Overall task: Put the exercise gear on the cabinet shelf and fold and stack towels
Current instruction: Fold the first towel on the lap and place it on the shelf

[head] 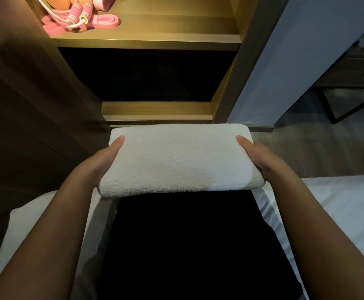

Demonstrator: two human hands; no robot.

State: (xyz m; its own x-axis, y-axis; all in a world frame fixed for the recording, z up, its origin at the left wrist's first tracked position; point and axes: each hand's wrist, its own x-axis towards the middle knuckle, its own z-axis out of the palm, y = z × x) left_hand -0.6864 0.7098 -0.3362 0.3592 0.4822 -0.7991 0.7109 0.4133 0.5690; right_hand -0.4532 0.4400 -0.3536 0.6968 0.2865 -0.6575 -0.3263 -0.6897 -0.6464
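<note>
The folded white towel point(176, 159) is up off the bed, held level in mid-air in front of the wooden cabinet point(241, 61). Its long axis runs straight left to right, and its far edge points at the cabinet's lower shelf point(155, 109).

The left hand point(109, 156) grips the left end and the right hand point(257, 159) grips the right end. Each thumb point(117, 144) lies flat on top, pointing away from the person. The fingers are tucked under the towel and out of sight, so each end is pinched between thumb and hidden fingers.

Up on the lit upper shelf point(155, 33), far left, lies a pink jump rope point(79, 17) with its white cord looped. A pink resistance band point(103, 21) lies flat beside it, touching.

White bedding point(339, 202) shows near left and near right, with dark clothing between the forearms. Far right, past a pale wall panel, stands a dark-framed side table point(354, 68) on a grey floor point(296, 144). The room is dim and the upper shelf is the bright spot.
</note>
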